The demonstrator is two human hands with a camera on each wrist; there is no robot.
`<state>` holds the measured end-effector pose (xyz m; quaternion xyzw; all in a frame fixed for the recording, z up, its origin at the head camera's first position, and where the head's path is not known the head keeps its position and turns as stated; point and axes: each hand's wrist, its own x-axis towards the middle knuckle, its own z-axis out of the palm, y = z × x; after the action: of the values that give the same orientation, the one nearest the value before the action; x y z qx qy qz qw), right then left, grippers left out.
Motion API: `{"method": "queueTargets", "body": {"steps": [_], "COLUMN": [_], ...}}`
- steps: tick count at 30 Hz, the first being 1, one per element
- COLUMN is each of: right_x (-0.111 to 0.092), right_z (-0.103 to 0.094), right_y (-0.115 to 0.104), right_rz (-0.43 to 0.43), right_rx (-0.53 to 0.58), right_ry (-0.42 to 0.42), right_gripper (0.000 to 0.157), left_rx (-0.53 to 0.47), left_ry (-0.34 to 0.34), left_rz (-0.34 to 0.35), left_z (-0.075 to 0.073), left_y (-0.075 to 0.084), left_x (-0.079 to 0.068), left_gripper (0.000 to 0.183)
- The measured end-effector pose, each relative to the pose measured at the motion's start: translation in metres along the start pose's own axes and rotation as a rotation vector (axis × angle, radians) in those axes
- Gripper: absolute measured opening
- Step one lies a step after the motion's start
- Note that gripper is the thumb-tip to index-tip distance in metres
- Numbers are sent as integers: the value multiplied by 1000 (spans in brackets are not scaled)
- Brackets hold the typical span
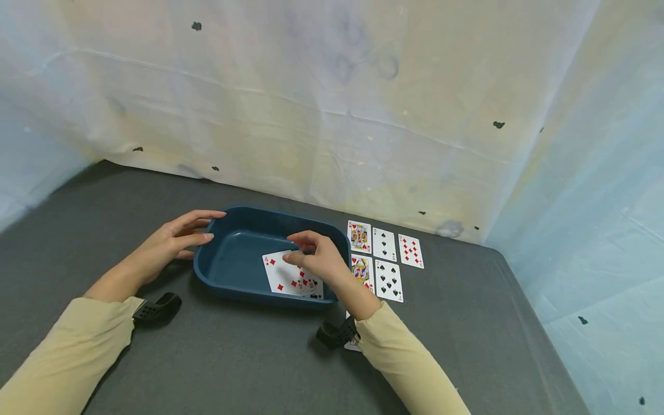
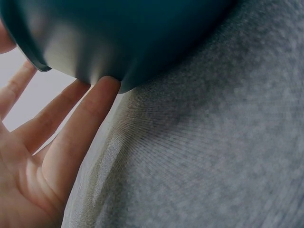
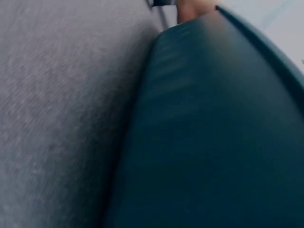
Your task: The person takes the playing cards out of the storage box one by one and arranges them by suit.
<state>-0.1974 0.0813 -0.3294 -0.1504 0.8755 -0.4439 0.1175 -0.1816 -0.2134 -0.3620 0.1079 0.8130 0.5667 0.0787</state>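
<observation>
A dark blue rectangular tray (image 1: 238, 248) with rounded corners stands on the grey surface. My left hand (image 1: 171, 239) is at its left end, fingertips at the rim and the outer wall. In the left wrist view the fingers (image 2: 80, 128) are extended, with tips against the tray's side (image 2: 118, 42). My right hand (image 1: 329, 259) reaches over the tray's right end, thumb and fingers apart above overlapping playing cards (image 1: 275, 276). An ace of diamonds lies leftmost of these; the hand partly covers the others. The right wrist view shows mostly the tray's outer wall (image 3: 204, 123), and the right hand is hidden there.
Right of the tray, more cards lie face up in rows, among them a king of hearts (image 1: 359, 237), five of spades (image 1: 384, 244), red diamonds card (image 1: 411, 251) and seven of spades (image 1: 388, 280). Another card is mostly under the right wrist. A pale sheet (image 1: 321, 115) hangs behind.
</observation>
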Motion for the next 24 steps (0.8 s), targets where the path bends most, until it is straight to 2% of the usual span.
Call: {"method": "queueTargets", "body": {"steps": [4,7,13,15,24], "right_x": [4,5,3,2,0], "right_z": [1,3,10,12,14], "right_y": [1,1,1,1,-1], "right_rz": [24,38,81,83,93], "right_rx": [-123,-180,-404,-458,-462], "right_ry": [-82,-111,-114,-96,-51], "right_gripper": [47,56,79,81,72], "left_rx": [1,4,12,16,24], "left_ry": [-2,0,6,8,16], "left_rz": [2,-1,-4,-6,-15], "left_z": [-1,0,2,2,2], "left_y": [1,0,1,1,1], "left_x": [0,0,2,2,2], "left_gripper": [57,57,58,58,59]}}
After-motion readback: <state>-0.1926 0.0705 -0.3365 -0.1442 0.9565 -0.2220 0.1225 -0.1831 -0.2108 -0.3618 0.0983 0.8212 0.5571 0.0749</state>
